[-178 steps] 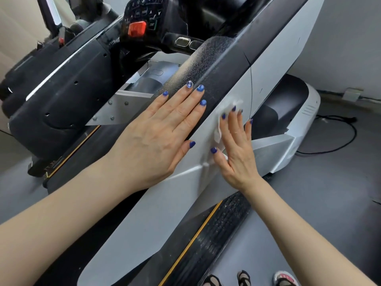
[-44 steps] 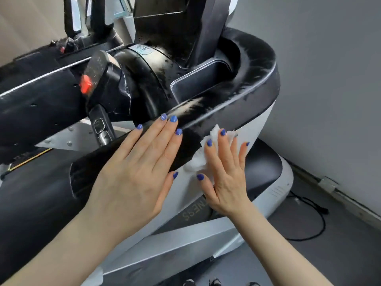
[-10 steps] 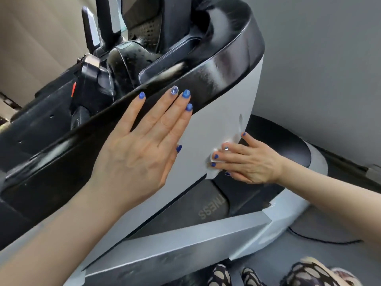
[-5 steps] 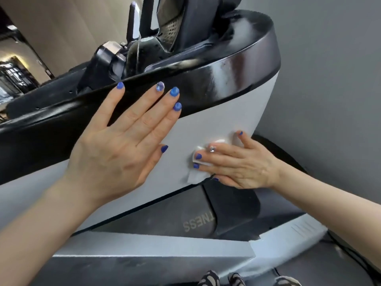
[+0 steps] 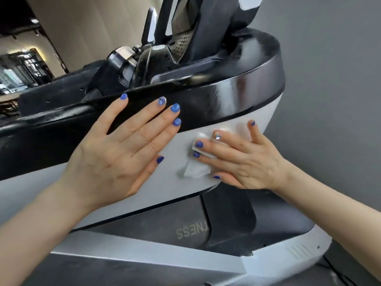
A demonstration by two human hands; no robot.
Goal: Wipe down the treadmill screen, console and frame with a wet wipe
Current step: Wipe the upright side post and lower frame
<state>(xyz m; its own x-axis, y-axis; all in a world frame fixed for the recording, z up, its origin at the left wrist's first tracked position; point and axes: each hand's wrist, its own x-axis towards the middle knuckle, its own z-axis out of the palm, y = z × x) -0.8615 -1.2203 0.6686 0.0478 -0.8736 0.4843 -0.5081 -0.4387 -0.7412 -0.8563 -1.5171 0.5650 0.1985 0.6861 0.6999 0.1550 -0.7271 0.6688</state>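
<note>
Change: over the last second the right hand point(image 5: 245, 159) had slid the wipe point(image 5: 196, 169) leftward and a little up the white panel point(image 5: 165, 195), from the panel's lower edge toward its middle; the view had also dropped lower against the machine.
Left hand change: the left hand point(image 5: 121, 151) had stayed put, braced across the seam where the black trim point(image 5: 206, 100) met the white.
Meaning: I judged this a frame pass in progress, with the curved end of the panel at 3 o'clock of the wipe already covered and the stretch under the left hand not yet reached.
Wipe: it lay flat on the white panel, at 3 o'clock of the left hand, its lower corner showing below the fingers.
Right hand pose: fingers straight and pointing to 9 o'clock, pressing the wipe to the panel, thumb raised toward 12 o'clock.
Left hand pose: flat and spread, holding nothing, fingers toward 1 o'clock, fingertips on the black trim and palm on the white.
</note>
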